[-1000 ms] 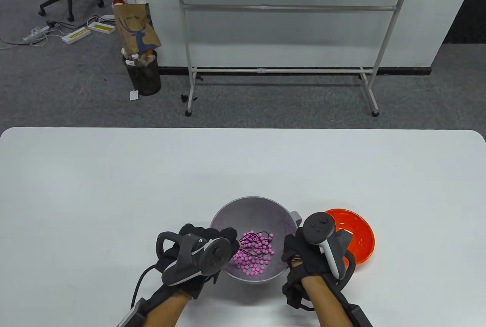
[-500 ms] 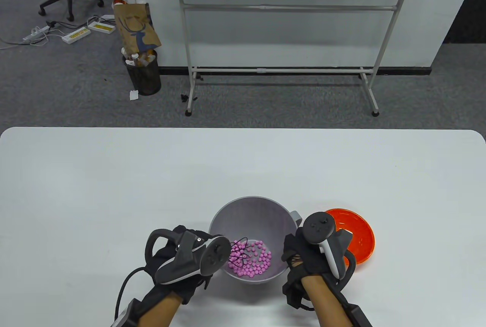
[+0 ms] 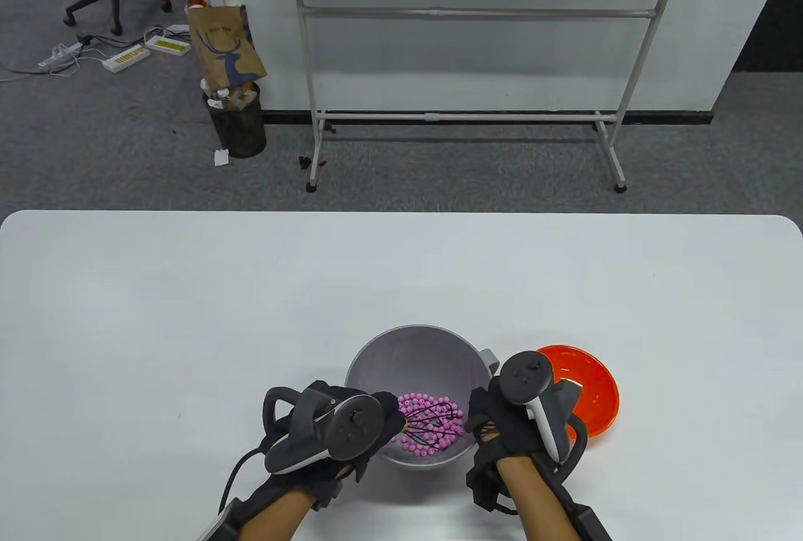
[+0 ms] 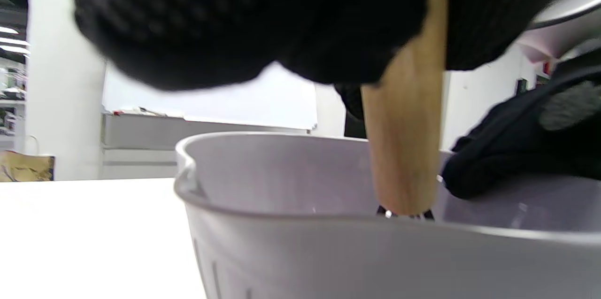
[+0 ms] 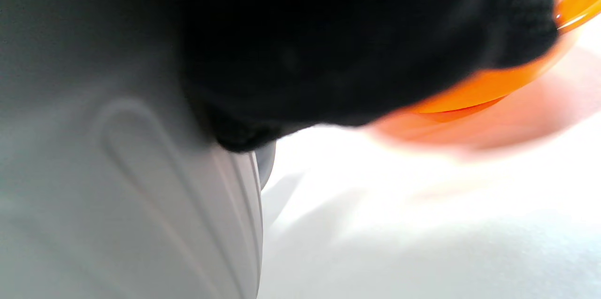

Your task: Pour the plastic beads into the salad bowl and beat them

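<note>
A grey salad bowl stands near the table's front edge and holds several pink beads. My left hand grips a whisk by its wooden handle; the black wires lie among the beads. In the left wrist view the handle dips behind the bowl's rim. My right hand holds the bowl's right rim. The right wrist view shows its glove pressed against the bowl's outer wall.
An empty orange bowl sits just right of the salad bowl, partly behind my right hand, and appears as the orange bowl in the right wrist view. Beyond the table's far edge stand a whiteboard frame and a waste bin.
My left hand swung the whisk left and back, then right again, so the wires now lie further right in the bowl. The beads have shifted toward the right side. My right hand stayed put.
</note>
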Demonstrator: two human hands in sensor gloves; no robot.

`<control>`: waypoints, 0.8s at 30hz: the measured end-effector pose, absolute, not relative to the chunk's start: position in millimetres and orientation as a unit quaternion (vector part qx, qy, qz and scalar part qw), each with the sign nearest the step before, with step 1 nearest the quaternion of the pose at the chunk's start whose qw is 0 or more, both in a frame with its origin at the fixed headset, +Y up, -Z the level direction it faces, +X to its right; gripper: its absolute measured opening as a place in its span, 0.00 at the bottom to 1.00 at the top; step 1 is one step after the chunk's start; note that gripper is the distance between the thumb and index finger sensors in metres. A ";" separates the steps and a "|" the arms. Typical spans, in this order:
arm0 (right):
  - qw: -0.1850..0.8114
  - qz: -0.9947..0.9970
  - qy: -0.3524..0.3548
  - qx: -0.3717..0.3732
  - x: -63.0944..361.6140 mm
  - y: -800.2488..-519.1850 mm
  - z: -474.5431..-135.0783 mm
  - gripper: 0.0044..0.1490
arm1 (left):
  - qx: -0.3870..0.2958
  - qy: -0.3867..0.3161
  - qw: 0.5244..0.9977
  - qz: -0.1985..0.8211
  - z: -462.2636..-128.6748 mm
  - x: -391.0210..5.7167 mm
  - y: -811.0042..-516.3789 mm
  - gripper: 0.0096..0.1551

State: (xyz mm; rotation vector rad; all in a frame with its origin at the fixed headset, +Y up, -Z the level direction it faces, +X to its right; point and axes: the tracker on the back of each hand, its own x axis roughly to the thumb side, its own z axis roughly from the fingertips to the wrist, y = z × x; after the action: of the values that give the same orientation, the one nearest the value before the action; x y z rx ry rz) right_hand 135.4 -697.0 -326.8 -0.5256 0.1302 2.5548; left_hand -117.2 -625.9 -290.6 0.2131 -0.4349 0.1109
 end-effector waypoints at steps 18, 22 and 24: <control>0.266 0.943 0.047 -0.194 135.0 -697.6 -326.7 0.33 | 0.178 -0.179 0.968 -0.009 -295.1 -129.2 -628.5 0.21; 0.267 0.943 0.047 -0.194 135.1 -697.6 -326.7 0.33 | 0.152 -0.185 0.970 -0.048 -289.1 -124.5 -617.1 0.21; 0.268 0.943 0.048 -0.194 135.1 -697.6 -326.7 0.32 | 0.122 -0.190 0.972 -0.056 -285.8 -120.8 -611.2 0.22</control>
State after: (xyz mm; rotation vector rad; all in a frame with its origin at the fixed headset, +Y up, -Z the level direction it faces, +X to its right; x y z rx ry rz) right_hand 135.1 -697.6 -326.7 -0.5221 0.1291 2.5433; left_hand -120.8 -611.2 -285.8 0.2454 -0.3845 -0.1139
